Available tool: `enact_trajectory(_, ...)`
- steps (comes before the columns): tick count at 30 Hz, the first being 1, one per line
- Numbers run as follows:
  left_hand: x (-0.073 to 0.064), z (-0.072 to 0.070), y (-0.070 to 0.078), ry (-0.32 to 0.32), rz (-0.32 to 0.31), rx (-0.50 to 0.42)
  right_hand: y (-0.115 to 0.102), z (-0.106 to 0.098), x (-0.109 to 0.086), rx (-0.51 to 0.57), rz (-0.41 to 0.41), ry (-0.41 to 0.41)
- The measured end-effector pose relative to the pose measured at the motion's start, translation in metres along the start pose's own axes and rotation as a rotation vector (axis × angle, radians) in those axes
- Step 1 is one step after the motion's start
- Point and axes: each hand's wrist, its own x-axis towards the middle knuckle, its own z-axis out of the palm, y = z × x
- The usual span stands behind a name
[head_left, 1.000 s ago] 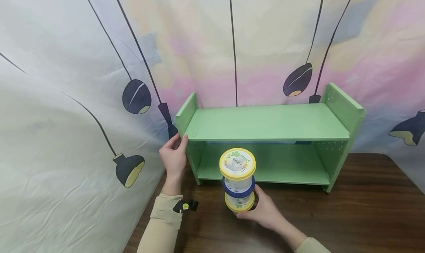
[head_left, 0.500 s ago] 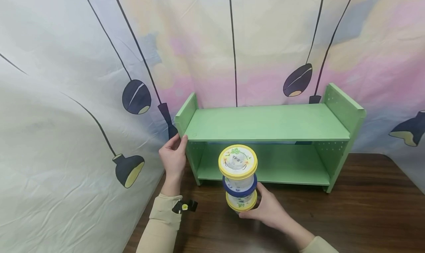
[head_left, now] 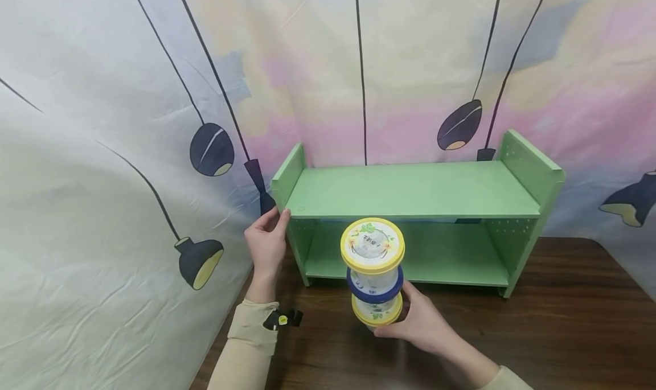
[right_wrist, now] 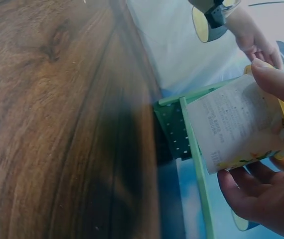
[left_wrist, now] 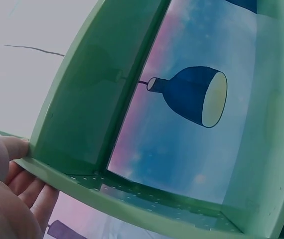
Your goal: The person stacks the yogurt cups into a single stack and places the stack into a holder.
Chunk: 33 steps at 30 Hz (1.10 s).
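A green two-level shelf (head_left: 420, 192) stands on the table. My left hand (head_left: 266, 246) grips its left side panel at the upper board's front corner, thumb in front; the left wrist view shows the fingers (left_wrist: 43, 201) around the panel's edge. In front of the shelf, my right hand (head_left: 427, 326) holds a stack of three white lidded tubs by the lowest one. The top tub (head_left: 372, 246) has a yellow printed lid, the middle tub (head_left: 376, 290) a blue lid, the bottom tub (head_left: 377, 310) a yellow lid. The right wrist view shows the bottom tub (right_wrist: 236, 127) raised off the table.
A dark wood table (head_left: 579, 321) extends to the right and front. Behind and to the left hangs a fabric backdrop (head_left: 123, 219) printed with lamps. The shelf's right side panel (head_left: 535, 208) rises above the upper board.
The right hand and the tub stack have moved slightly right and closer to the head camera. The left hand has stayed on the shelf's side panel.
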Motion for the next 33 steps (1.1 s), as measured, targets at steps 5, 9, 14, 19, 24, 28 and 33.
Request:
enact_trajectory(5,0.0,-0.003,0.0,-0.002,-0.009,0.003,-0.008,-0.007,-0.002,0.001,-0.012,-0.021)
enact_trajectory(9,0.001,-0.003,-0.001,-0.007,-0.011,0.005,-0.016,-0.013,-0.003,-0.013,-0.012,-0.028)
enact_trajectory(14,0.001,-0.004,-0.002,-0.012,-0.011,0.006,-0.026,-0.021,-0.005,-0.061,-0.038,-0.02)
enact_trajectory(19,0.001,-0.003,0.0,-0.012,-0.026,0.011,-0.037,-0.029,-0.005,-0.09,-0.088,-0.024)
enact_trajectory(24,0.002,-0.002,0.001,-0.011,-0.03,0.02,-0.048,-0.035,-0.005,-0.067,-0.103,-0.05)
enact_trajectory(28,0.002,-0.003,0.002,-0.012,-0.019,0.023,-0.056,-0.042,-0.005,-0.066,-0.105,-0.062)
enact_trajectory(33,0.003,-0.004,0.0,-0.02,0.001,0.019,-0.07,-0.052,-0.004,-0.077,-0.132,-0.08)
